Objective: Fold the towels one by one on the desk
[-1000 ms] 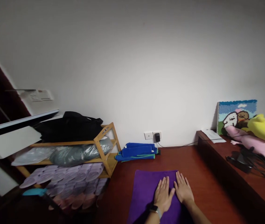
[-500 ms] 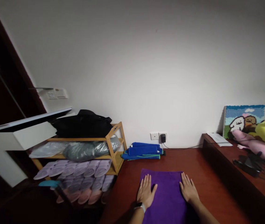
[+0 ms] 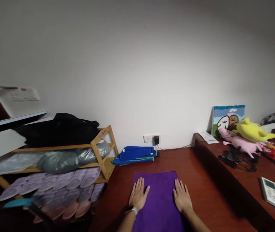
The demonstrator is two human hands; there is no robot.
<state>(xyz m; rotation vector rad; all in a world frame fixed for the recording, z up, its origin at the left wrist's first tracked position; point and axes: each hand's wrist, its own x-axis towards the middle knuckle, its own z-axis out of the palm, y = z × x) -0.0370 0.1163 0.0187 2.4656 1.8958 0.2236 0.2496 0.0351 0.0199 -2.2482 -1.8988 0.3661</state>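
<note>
A purple towel (image 3: 158, 199) lies spread flat on the reddish-brown wooden table (image 3: 210, 196), its near part cut off by the bottom of the view. Along its left edge rests my left hand (image 3: 138, 195), palm down with the thumb out to the side and a watch on the wrist. My right hand (image 3: 182, 196) lies flat on the towel's right edge, fingers stretched out. Both hands are open and press on the cloth without gripping it. Beyond the towel, folded blue cloths (image 3: 136, 155) with green edging are stacked near the wall.
To the left stands a wooden rack (image 3: 103, 154) with a black bag (image 3: 62, 130) and lilac slippers (image 3: 74, 178). A black plug (image 3: 156, 140) trails a cable rightward. The raised surface at right holds plush toys (image 3: 251, 130), a picture (image 3: 227, 117) and a white keypad device (image 3: 272, 193).
My view has turned to the right, so the scene sits further left and the keypad device has come into sight. Both hands stay flat on the towel's edges.
</note>
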